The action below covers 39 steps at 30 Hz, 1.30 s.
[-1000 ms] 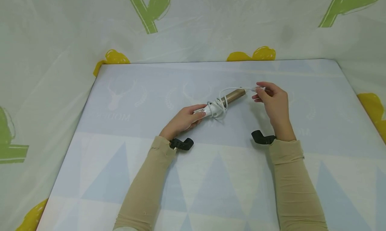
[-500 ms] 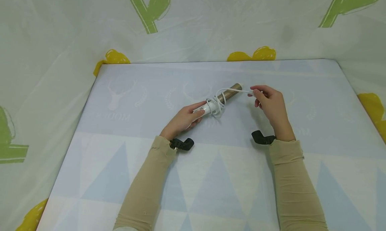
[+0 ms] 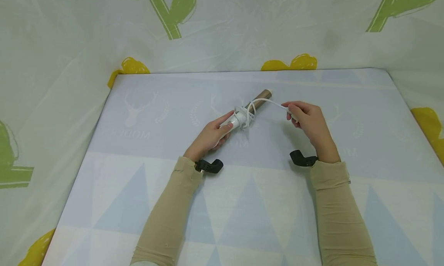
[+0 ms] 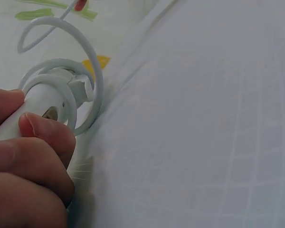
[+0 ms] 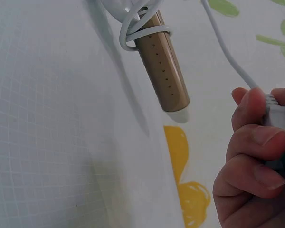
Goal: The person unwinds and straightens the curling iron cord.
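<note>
My left hand (image 3: 209, 136) grips the white handle of a hair straightener (image 3: 263, 94), whose gold-brown barrel tilts up and away to the right. White cord (image 3: 268, 100) lies in loose loops around it where handle and barrel meet. In the left wrist view, thumb and fingers curl around the handle (image 4: 40, 102). My right hand (image 3: 308, 119) pinches the white plug (image 5: 279, 114) at the cord's end; its prongs are hidden by the fingers. Between the right hand and the loops the cord arcs slackly. A row of small holes runs along the barrel (image 5: 164, 71) in the right wrist view.
A table (image 3: 156, 189) with a pale blue and white patterned cover lies beneath both hands. Behind it hangs a light curtain (image 3: 243, 38) printed with green and yellow shapes. Black wrist mounts (image 3: 209, 165) sit at both cuffs.
The barrel end has swung left and away, turning the straightener steeper. My right hand has shifted slightly left and nearer, still holding the plug, and the cord now bows more.
</note>
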Tool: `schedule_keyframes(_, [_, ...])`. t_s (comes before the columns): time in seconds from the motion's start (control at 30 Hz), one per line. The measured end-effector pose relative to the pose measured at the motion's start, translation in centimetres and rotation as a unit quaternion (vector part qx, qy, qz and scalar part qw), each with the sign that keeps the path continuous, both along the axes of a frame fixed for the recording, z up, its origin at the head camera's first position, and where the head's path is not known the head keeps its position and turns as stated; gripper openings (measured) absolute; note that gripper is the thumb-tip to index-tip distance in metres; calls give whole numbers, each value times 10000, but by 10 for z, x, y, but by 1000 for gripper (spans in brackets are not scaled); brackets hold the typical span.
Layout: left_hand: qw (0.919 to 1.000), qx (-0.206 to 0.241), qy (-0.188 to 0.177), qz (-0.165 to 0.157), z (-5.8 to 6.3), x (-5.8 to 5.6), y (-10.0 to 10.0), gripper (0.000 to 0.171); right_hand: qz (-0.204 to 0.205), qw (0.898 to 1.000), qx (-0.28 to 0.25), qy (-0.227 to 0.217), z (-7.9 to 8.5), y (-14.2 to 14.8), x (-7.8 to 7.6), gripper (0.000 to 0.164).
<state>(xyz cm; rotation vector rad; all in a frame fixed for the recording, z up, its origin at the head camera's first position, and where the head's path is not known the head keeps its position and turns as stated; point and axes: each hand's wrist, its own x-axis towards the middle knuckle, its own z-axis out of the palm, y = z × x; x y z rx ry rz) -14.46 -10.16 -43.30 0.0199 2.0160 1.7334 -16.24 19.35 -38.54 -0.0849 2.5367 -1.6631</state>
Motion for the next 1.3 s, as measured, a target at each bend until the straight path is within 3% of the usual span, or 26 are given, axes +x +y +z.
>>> schedule_keyframes(0.2, [9999, 24, -7, 131, 2, 1, -1, 42, 82, 9997, 123, 183, -1, 1, 0, 37])
schedule_keyframes(0.43, [9989, 298, -269, 232, 27, 9, -1, 45, 378, 9991, 194, 72, -3, 2, 1, 42])
schedule_keyframes(0.53, [9982, 454, -293, 249, 31, 11, -2, 46, 481, 9985, 260, -24, -2, 1, 1, 46])
schedule_keyframes(0.87, [9952, 909, -280, 244, 28, 9, -6, 46, 1233, 9906, 493, -315, 14, -5, 8, 35])
schedule_keyframes(1.3, [9926, 1169, -261, 209, 28, 12, -9, 45, 1897, 9722, 1212, -640, -9, 7, 0, 31])
